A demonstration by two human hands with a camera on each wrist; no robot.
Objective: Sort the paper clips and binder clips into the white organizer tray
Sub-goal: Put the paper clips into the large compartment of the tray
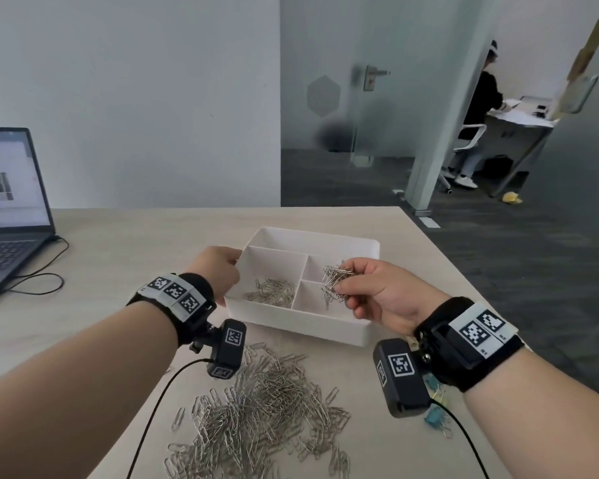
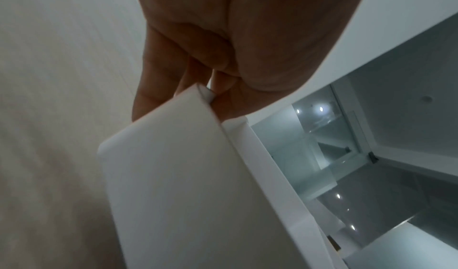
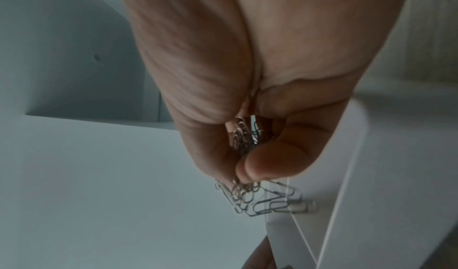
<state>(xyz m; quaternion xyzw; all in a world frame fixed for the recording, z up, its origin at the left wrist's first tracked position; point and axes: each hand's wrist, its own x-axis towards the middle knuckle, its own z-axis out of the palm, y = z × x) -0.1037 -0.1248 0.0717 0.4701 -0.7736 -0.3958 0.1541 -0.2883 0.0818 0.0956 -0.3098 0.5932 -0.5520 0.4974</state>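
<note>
A white organizer tray (image 1: 293, 328) with several compartments sits mid-table. My left hand (image 1: 218, 271) grips its left rim (image 2: 205, 95), thumb inside and fingers outside. My right hand (image 1: 370, 288) pinches a bunch of silver paper clips (image 1: 334, 281) above the tray's right compartments; the clips (image 3: 257, 197) dangle below my fingertips. A small heap of paper clips (image 1: 272, 292) lies in the tray's left compartment. A large pile of loose paper clips (image 1: 263, 402) covers the near table. Blue and yellow binder clips (image 1: 436, 409) lie under my right wrist, partly hidden by the wrist camera.
An open laptop (image 1: 7, 202) with a black cable (image 1: 38, 278) stands at the table's far left. The table's right edge (image 1: 446, 271) drops to dark carpet. A person sits at a desk (image 1: 481, 108) beyond a glass door.
</note>
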